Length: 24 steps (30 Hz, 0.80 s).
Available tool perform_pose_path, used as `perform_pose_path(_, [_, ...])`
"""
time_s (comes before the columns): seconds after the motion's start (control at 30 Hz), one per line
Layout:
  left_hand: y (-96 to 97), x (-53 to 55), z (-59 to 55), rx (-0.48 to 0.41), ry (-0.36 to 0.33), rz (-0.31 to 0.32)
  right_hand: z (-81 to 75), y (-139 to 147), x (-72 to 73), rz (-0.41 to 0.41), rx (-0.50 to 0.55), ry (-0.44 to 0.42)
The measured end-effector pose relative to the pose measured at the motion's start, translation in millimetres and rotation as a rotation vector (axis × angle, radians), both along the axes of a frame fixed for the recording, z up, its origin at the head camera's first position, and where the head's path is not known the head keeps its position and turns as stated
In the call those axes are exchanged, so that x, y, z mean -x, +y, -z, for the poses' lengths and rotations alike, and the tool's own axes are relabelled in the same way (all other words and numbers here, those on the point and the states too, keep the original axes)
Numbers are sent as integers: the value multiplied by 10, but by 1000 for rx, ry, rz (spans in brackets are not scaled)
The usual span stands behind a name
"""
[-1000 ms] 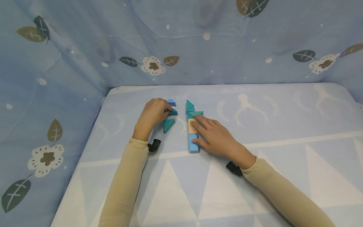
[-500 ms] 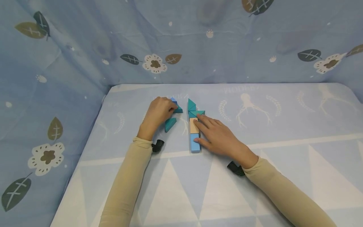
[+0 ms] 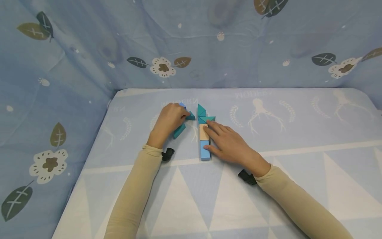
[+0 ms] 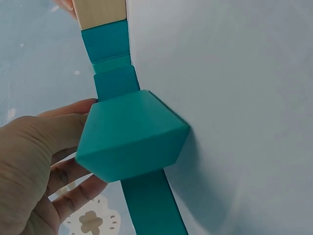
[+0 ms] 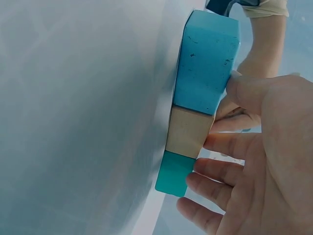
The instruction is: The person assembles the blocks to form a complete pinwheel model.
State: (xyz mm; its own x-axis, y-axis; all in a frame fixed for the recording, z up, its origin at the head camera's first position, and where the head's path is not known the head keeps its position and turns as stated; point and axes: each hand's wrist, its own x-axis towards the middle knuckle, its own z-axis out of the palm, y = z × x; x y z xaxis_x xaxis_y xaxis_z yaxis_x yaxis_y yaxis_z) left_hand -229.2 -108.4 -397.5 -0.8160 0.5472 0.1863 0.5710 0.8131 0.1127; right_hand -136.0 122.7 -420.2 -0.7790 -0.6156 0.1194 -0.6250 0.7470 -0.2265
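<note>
In the head view my left hand pinches a teal triangular block by its near end, partly under the fingertips. Close below that hand lies a second teal block, seen large in the left wrist view as a teal block. My right hand lies along the right side of a column of blocks, its fingers fairly straight and touching them. That column has a light blue block, a plain wooden block and teal triangular blocks at its far end.
A blue triangular block shows partly behind my left hand. All blocks lie on a pale patterned cloth. A blue printed curtain stands behind and to the left. Black straps sit at both wrists.
My left hand has slid a little right with the teal triangular block, towards the column. The right hand stays against the column.
</note>
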Motion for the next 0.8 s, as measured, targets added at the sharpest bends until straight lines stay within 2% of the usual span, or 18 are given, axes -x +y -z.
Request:
perform_pose_path(0.27, [39, -11, 33, -1, 10, 31, 12, 9, -5, 0, 4, -3])
perform_pose_path(0.53, [73, -58, -19, 16, -65, 67, 38, 12, 0, -5, 7, -3])
perform_pose_path(0.63, [93, -103, -73, 43, -92, 57, 38, 12, 2, -8, 5, -6])
perform_pose_path(0.8, [167, -178, -158, 147, -143, 30, 31, 13, 4, -12, 7, -1])
